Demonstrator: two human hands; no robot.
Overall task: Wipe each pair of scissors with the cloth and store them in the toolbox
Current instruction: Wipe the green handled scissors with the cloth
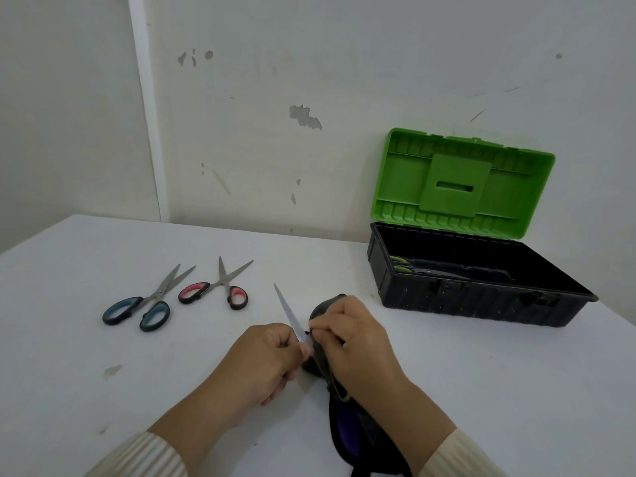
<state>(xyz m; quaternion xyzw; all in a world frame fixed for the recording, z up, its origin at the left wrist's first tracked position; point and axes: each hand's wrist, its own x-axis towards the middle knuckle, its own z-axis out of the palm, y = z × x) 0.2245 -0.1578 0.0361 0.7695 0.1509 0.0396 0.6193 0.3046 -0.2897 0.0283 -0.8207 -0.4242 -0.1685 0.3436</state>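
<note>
My left hand point(265, 359) pinches one blade point(287, 309) of an opened pair of scissors whose purple and black handles point(347, 432) lie near the table's front edge. Beside it, my right hand point(354, 342) grips a dark cloth point(323, 304), bunched where the blades meet. The other blade is hidden under that hand and the cloth. Two more pairs lie open at the left: blue-handled scissors point(137, 308) and red-handled scissors point(213, 290). The toolbox point(481, 304), black with a raised green lid point(461, 180), stands at the right and holds green-handled scissors point(402, 265).
The white table point(481, 390) meets a scuffed white wall at the back; the toolbox stands against it. A small stain point(112, 370) marks the table at the left. Cream sleeves cover both forearms at the bottom edge.
</note>
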